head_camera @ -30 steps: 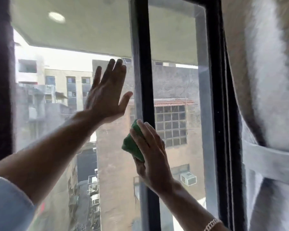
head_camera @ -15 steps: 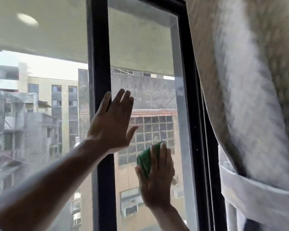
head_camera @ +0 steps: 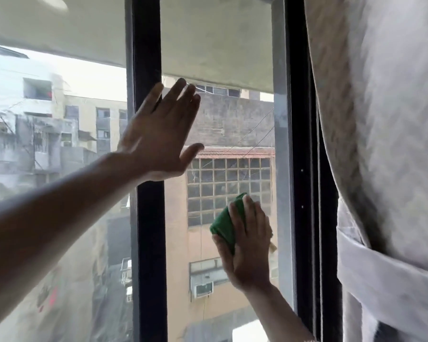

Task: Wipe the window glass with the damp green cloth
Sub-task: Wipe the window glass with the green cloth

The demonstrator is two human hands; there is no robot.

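Green cloth (head_camera: 224, 224), half hidden under right hand (head_camera: 248, 245), pressed on glass (head_camera: 223, 124); left hand (head_camera: 158, 139) splayed, empty.

The right hand (head_camera: 247, 240) pressed a folded green cloth (head_camera: 225, 224) flat against the right window glass (head_camera: 220, 119). The left hand (head_camera: 158, 137), fingers spread, lay open across the dark central frame bar (head_camera: 147, 45). A pale curtain (head_camera: 386, 144) hung at right, cinched by a band (head_camera: 381, 275).

folded green cloth (head_camera: 224, 227), flat against window glass (head_camera: 235, 114)
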